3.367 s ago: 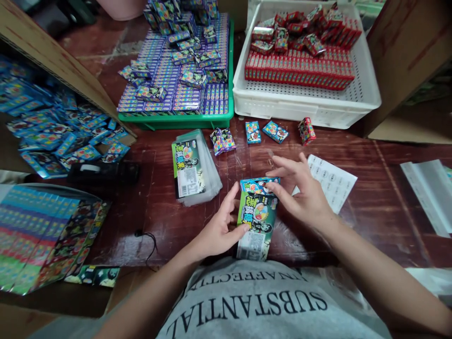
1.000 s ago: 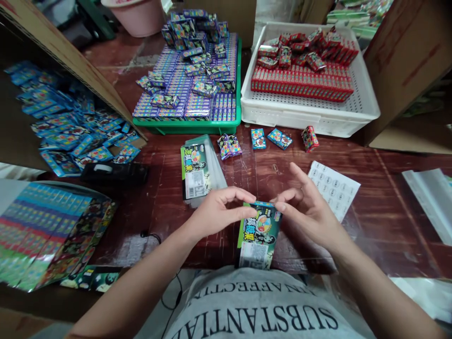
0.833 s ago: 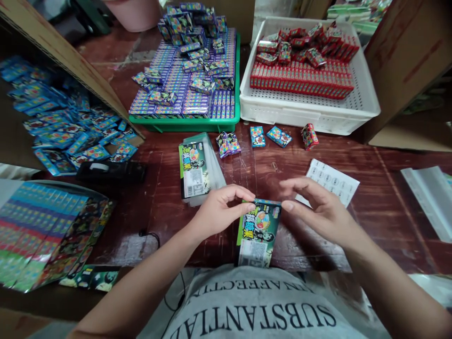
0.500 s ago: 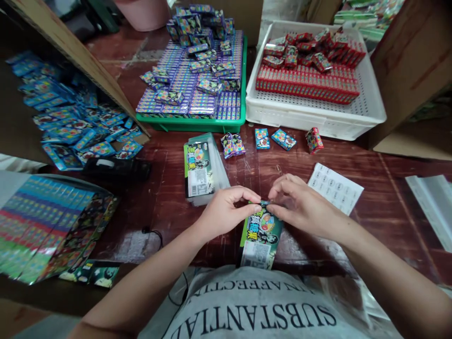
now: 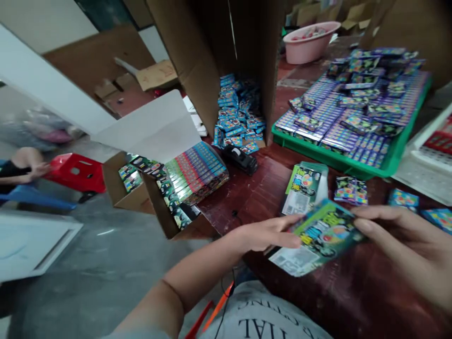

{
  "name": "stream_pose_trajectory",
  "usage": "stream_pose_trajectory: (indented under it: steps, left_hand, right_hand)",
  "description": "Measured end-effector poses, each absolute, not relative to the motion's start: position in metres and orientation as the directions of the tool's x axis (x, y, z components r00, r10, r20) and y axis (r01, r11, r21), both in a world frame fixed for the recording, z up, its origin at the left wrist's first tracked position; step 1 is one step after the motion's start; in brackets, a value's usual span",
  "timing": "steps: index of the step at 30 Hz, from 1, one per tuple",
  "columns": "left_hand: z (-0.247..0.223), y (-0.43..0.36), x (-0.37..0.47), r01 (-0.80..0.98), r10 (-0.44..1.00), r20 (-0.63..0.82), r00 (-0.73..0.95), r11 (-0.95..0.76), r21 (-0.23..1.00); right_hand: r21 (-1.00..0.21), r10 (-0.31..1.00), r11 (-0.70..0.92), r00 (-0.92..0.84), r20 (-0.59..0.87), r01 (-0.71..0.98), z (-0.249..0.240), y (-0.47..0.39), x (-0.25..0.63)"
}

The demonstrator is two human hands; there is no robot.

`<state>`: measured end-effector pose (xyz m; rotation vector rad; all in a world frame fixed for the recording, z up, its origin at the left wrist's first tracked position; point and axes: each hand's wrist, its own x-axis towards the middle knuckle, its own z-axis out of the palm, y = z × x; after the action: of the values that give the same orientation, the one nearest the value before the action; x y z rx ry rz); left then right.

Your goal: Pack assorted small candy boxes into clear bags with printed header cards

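Note:
A flat green-and-black candy pack (image 5: 323, 235) with a white label patch is held tilted above the table. My left hand (image 5: 270, 235) is closed on its left edge, thumb on the front face. At the top right corner, my right hand (image 5: 406, 245) pinches the pack between thumb and fingers. Just behind it lies a similar pack (image 5: 302, 188) on clear plastic sleeves (image 5: 322, 190). Two purple candy packets (image 5: 351, 190) and blue candy boxes (image 5: 403, 199) rest nearby on the dark red table (image 5: 268, 181).
A green tray (image 5: 328, 157) bears stacked purple boxes; a white crate (image 5: 423, 174) stands right of it. Leftward are a black tape dispenser (image 5: 240, 159), a display box of colourful packs (image 5: 197, 169) and open cartons (image 5: 137, 200). Another person's hand (image 5: 38, 169) is by a red plastic object (image 5: 77, 172).
My view has swung left, bringing the floor and cartons in. The pack has been raised and tilted, and my hands have moved from its top edge to opposite sides.

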<state>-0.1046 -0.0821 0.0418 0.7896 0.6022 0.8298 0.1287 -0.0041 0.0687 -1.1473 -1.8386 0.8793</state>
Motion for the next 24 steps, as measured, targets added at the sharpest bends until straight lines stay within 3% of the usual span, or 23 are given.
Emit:
stream_pose_trajectory:
  steps: [3, 5, 6, 7, 8, 10, 12, 15, 18, 21, 24]
  left_hand:
    - [0.059, -0.101, -0.147, -0.333, 0.726, -0.225, 0.649, 0.538, 0.775]
    - [0.07, -0.11, -0.175, -0.115, 0.832, -0.268, 0.486, 0.364, 0.924]
    - [0.073, -0.113, -0.188, 0.105, 0.91, -0.261, 0.322, 0.239, 0.965]
    - [0.074, -0.116, -0.201, 0.373, 0.969, -0.212, 0.129, 0.151, 0.916]
    - [0.073, -0.117, -0.213, 0.624, 0.99, -0.126, -0.063, 0.138, 0.77]
    - [0.067, -0.118, -0.234, 0.886, 0.941, 0.07, -0.33, 0.283, 0.368]
    - [0.057, -0.117, -0.251, 0.91, 0.889, 0.192, -0.416, 0.408, 0.082]
    - [0.044, -0.113, -0.266, 0.877, 0.849, 0.308, -0.429, 0.473, -0.083]
    - [0.037, -0.111, -0.27, 0.831, 0.792, 0.394, -0.467, 0.545, -0.112]
    - [0.035, -0.117, -0.266, 0.837, 0.793, 0.386, -0.471, 0.54, -0.089]
    - [0.035, -0.131, -0.265, 0.842, 0.794, 0.369, -0.484, 0.537, -0.05]
  right_hand:
    - [-0.93, 0.841, 0.339, -0.489, 0.231, 0.144, 0.074, 0.012, 0.073]
    - [-0.945, 0.791, 0.323, -0.561, 0.243, 0.045, 0.068, 0.022, 0.047]
    - [-0.945, 0.779, 0.325, -0.574, 0.254, 0.023, 0.064, 0.026, 0.038]
    - [-0.941, 0.775, 0.338, -0.573, 0.266, 0.02, 0.06, 0.03, 0.031]
    - [-0.931, 0.774, 0.363, -0.568, 0.282, 0.032, 0.056, 0.033, 0.026]
    - [-0.896, 0.749, 0.438, -0.581, 0.318, 0.074, 0.053, 0.035, 0.016]
    - [-0.843, 0.689, 0.529, -0.63, 0.358, 0.098, 0.053, 0.032, 0.003]
    - [-0.762, 0.576, 0.641, -0.711, 0.402, 0.088, 0.052, 0.023, -0.026]
    - [-0.674, 0.492, 0.732, -0.762, 0.421, 0.1, 0.044, 0.019, -0.063]
    - [-0.558, 0.448, 0.817, -0.772, 0.451, 0.147, 0.036, 0.022, -0.105]
    - [-0.379, 0.305, 0.916, -0.839, 0.451, 0.13, 0.032, 0.027, -0.145]
